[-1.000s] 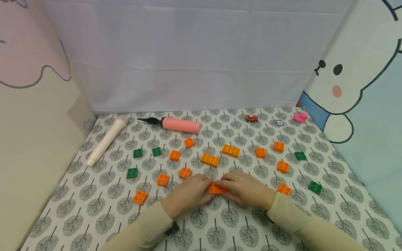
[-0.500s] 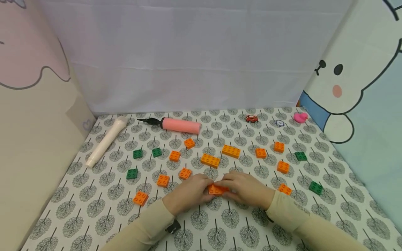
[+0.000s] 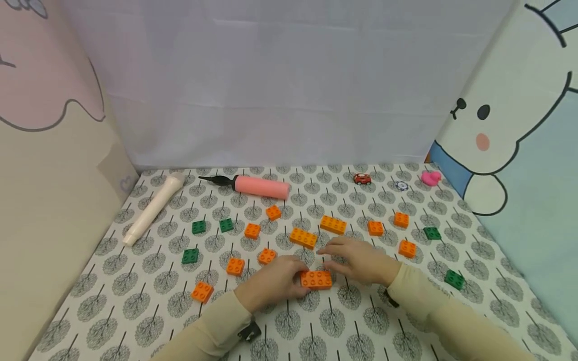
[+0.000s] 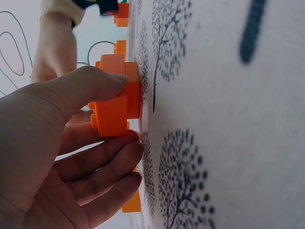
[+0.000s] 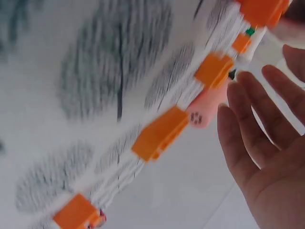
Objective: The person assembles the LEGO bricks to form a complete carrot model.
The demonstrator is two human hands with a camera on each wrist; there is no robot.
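Observation:
A long orange toy building brick (image 3: 316,280) lies in front of the person, its studs facing up. In the left wrist view this brick (image 4: 112,102) sits on a lower orange brick (image 4: 133,90), which is against the tablecloth. The left hand (image 3: 276,282) grips the upper brick at its left end, with the thumb on its near side and the index finger on the other. Just right of and behind the bricks, the right hand (image 3: 358,259) hovers apart from them. Its fingers (image 5: 245,102) are loosely extended in the right wrist view and hold nothing.
Two long light-orange bricks (image 3: 303,237) lie beyond the hands. Small orange bricks (image 3: 235,266) and green bricks (image 3: 190,255) are scattered on both sides. Farther back are a pink pump (image 3: 262,186), a white stick (image 3: 153,209), a red toy car (image 3: 362,178) and a pink duck (image 3: 431,178).
The right hand has let go of the orange brick and moved back and right, uncovering its studs. The left hand keeps its hold. The head view has tilted up slightly.

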